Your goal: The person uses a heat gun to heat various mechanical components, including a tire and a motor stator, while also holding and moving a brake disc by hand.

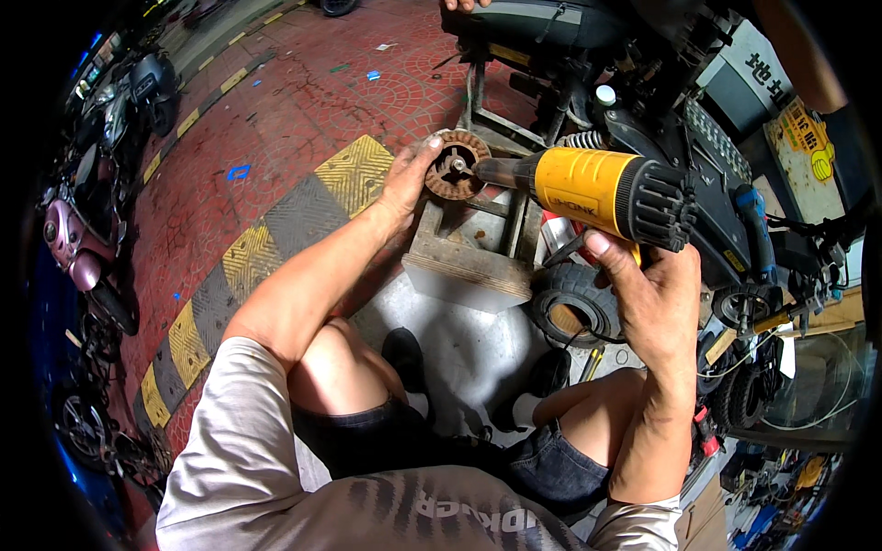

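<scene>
Presently in hand: one round rusty part (457, 166), spoked and toothed at its rim, above the far left portion of a low wooden stand (469, 271); whether it rests there cannot be told.

Left hand (409, 184): closed on the part's left edge, thumb over the top of the rim; remaining fingers mostly hidden behind.

Right hand (660, 294): curled about the grip of a yellow heat gun (583, 188), thumb uppermost; how tightly the fingers wrap cannot be seen.

Nozzle (503, 173): aimed leftward at the part's right side, contact or slight gap not clear.

Handling notes, by judgement: a small gap at the nozzle would let air flow freely. Turning the part should spread heat evenly. The bare left fingers deserve most care, as metal carries heat round; a glove or pliers would be safer. Best aimed clear of the loose tyre (570, 280) and the wood.

Surface: pale grey floor (441, 367) beneath the stand; red patterned paving (303, 110) beyond, divided by a yellow-and-black ramp strip (294, 216).

Room: parked scooters along the left, including a pink scooter (75, 230); at right, a blue power tool (757, 230) amid crowded workshop clutter.
</scene>
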A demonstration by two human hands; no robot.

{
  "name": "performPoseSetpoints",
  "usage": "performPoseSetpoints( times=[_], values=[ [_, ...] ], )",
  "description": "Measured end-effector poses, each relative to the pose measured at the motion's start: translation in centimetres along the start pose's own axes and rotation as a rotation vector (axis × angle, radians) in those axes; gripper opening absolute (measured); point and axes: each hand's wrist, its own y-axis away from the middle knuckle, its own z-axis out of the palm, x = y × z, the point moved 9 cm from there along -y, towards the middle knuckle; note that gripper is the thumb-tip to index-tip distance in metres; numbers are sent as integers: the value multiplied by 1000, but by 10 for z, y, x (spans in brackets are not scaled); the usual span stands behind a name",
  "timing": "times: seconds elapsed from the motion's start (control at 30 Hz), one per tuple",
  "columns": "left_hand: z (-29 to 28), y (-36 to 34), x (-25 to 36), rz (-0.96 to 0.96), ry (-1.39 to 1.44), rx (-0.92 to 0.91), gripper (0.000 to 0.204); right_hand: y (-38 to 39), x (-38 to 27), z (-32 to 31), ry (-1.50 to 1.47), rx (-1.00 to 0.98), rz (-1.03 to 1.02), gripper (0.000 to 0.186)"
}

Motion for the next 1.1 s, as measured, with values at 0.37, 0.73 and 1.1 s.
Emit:
performPoseSetpoints(
  times=[0.37, 0.73, 1.1],
  values=[
    [-6, -7, -11, -50, 52, -44, 61, 1, -4, 1, -4, -17, 10, 28],
    [-5, 2, -6, -68, 34, -46, 63, 1, -5, 5, 2, -25, -29, 28],
    [16, 7, -13, -131, -113, -148, 73, -8, 9, -4, 213, -151, 47, 46]
  ],
)
